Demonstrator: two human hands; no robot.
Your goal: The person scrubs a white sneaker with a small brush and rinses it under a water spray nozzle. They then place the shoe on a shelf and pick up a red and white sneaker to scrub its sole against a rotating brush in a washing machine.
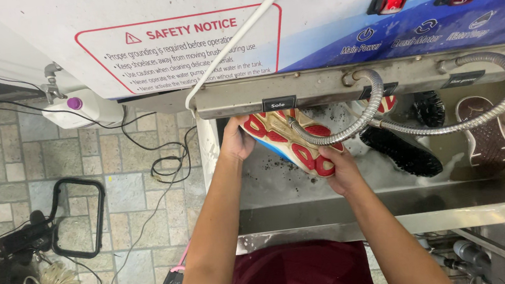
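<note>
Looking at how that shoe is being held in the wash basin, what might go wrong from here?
The red-and-cream soled sports shoe is gripped only at its ends by the left hand and right hand amid foam, so it may slip. The flexible metal hose crosses right over the sole and could snag. Loose black cables lie on the tiled floor beside the wet stainless basin.

Both bare arms reach forward, left hand (237, 142) and right hand (341, 171) curled in grips.
</note>
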